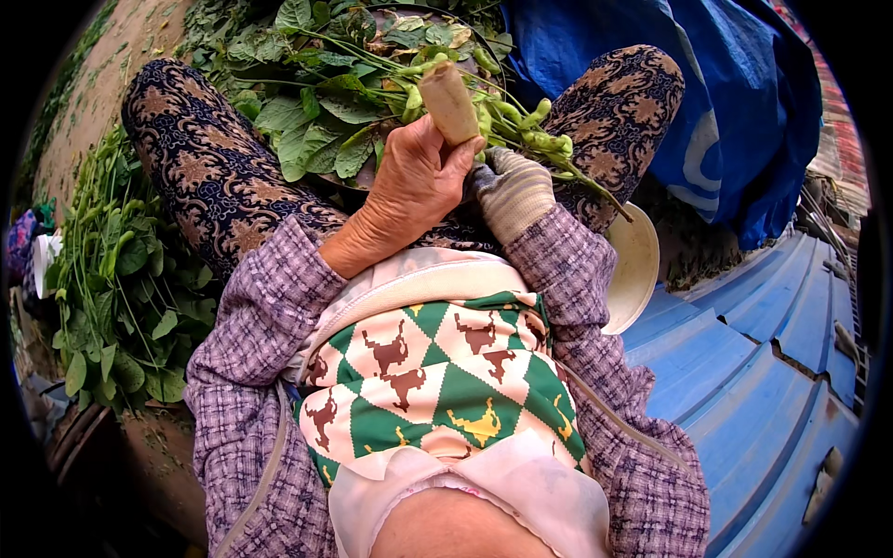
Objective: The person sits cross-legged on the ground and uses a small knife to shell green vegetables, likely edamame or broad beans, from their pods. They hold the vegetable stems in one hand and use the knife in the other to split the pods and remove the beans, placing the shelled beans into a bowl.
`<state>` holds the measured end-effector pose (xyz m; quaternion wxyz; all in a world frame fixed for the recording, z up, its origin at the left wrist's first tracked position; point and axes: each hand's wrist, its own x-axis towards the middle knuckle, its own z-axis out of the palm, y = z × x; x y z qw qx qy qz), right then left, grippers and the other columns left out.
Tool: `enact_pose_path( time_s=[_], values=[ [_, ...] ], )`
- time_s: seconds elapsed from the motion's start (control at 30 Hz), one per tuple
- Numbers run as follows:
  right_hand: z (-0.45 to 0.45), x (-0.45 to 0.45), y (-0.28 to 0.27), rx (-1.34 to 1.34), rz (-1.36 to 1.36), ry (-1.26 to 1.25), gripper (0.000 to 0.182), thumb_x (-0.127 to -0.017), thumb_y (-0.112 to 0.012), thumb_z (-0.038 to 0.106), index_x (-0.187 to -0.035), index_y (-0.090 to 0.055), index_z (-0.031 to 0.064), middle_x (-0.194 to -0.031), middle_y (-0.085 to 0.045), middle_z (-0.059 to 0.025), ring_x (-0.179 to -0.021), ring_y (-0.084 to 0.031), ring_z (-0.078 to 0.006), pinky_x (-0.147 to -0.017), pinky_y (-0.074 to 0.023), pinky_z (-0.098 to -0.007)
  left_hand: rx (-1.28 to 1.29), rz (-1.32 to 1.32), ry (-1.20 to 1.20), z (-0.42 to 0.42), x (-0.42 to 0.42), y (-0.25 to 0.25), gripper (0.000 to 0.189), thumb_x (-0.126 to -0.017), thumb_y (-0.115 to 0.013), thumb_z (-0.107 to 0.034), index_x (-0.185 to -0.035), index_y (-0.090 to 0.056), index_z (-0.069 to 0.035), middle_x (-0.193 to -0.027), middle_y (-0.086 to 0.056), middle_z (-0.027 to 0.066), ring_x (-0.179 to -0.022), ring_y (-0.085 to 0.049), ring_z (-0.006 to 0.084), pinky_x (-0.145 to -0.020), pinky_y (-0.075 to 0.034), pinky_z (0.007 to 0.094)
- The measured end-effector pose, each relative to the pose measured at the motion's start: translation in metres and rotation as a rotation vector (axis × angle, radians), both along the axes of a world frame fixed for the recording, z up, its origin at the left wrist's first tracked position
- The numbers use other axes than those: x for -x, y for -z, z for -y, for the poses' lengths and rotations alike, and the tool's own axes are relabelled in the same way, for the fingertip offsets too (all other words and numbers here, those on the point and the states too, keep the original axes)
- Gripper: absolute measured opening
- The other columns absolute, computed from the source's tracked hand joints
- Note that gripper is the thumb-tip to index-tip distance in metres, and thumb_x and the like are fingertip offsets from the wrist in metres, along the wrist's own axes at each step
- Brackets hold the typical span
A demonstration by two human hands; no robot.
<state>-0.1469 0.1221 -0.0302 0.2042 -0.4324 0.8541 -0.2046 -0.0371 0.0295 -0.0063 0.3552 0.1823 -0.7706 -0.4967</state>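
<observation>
My left hand is bare and closed around a pale, thick cylindrical piece, perhaps a wooden handle, which points away from me; its lower end is hidden in the fist. Close beside it, my right hand, in a striped knitted glove with a grey palm side, grips a green soybean stalk. Plump pods hang along the stalk near both hands, and its cut-looking end sticks out to the right. Leafy soybean plants lie beyond the left hand, between the knees.
Beyond the hands, a round container's dark rim shows under leaves. More podded plants are heaped at left. A pale basin is by my right forearm, near blue corrugated sheets. Blue tarpaulin is bunched at upper right.
</observation>
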Motion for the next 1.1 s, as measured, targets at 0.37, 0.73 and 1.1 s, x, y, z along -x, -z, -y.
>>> enact_pose_path(
  time_s=[0.37,0.73,1.1],
  values=[
    [-0.004,-0.003,-0.037,0.002,0.894,0.305,0.034,-0.084,-0.055,0.039,-0.094,-0.062,0.007,-0.058,-0.054,-0.0012,-0.044,-0.045,-0.0079,-0.04,-0.037,-0.0235,-0.377,0.064,0.143,0.018,-0.011,0.0,0.019,-0.081,-0.061,-0.012,-0.089,-0.058,0.005,-0.075,-0.062,0.0061,-0.067,-0.058,0.0092,-0.062,-0.048,0.0221],
    [-0.007,0.008,0.006,0.403,0.746,0.177,0.031,-0.087,-0.055,0.018,-0.113,-0.052,0.0011,-0.096,-0.059,-0.0071,-0.086,-0.052,-0.0148,-0.082,-0.0423,-0.0245,-0.442,0.038,0.201,0.015,-0.008,-0.009,0.019,-0.082,-0.06,-0.011,-0.088,-0.058,0.006,-0.077,-0.062,0.0061,-0.068,-0.058,0.0101,-0.061,-0.049,0.0226],
    [-0.01,0.01,-0.022,0.321,1.079,0.239,0.026,-0.086,-0.054,0.036,-0.098,-0.057,0.0134,-0.063,-0.051,0.0041,-0.039,-0.039,-0.0055,-0.032,-0.0252,-0.0187,-0.876,0.008,0.38,0.034,-0.016,-0.009,0.028,-0.087,-0.055,-0.019,-0.1,-0.053,0.005,-0.087,-0.061,0.0103,-0.08,-0.062,0.0169,-0.071,-0.053,0.0285]
  ],
)
